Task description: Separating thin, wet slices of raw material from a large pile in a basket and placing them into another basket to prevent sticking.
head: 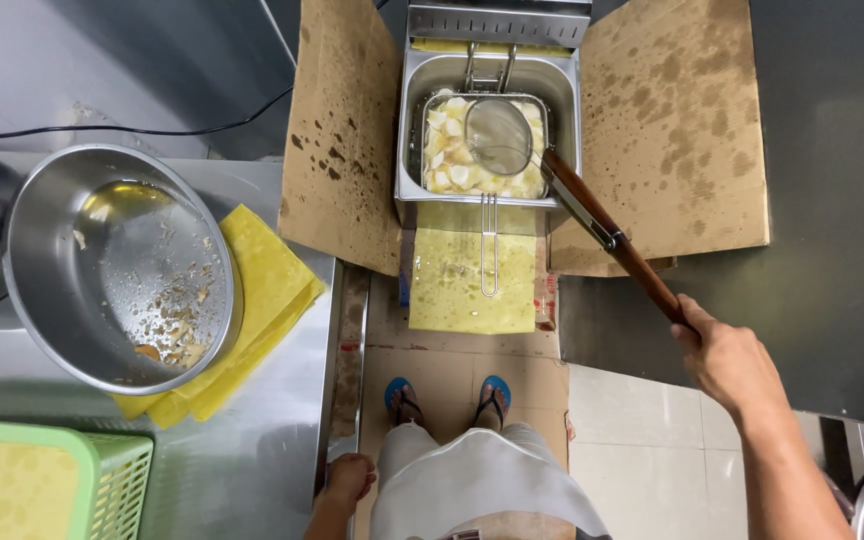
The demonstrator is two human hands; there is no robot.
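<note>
Right hand (727,360) grips the skimmer (592,215) handle; its long axis runs up-left to the mesh bowl over the fryer (489,135) chips. Left hand (349,478) rests on the desk (252,450) edge, grip unclear.

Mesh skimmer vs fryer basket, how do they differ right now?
The skimmer is round with a long wooden handle, gripped at its end by the right hand; the fryer basket is rectangular with a thin wire handle that nobody holds. The skimmer sits tilted over the food; the basket lies level in the fryer, holding pale pieces. The skimmer is smaller than the basket. Both are metal mesh.
</note>
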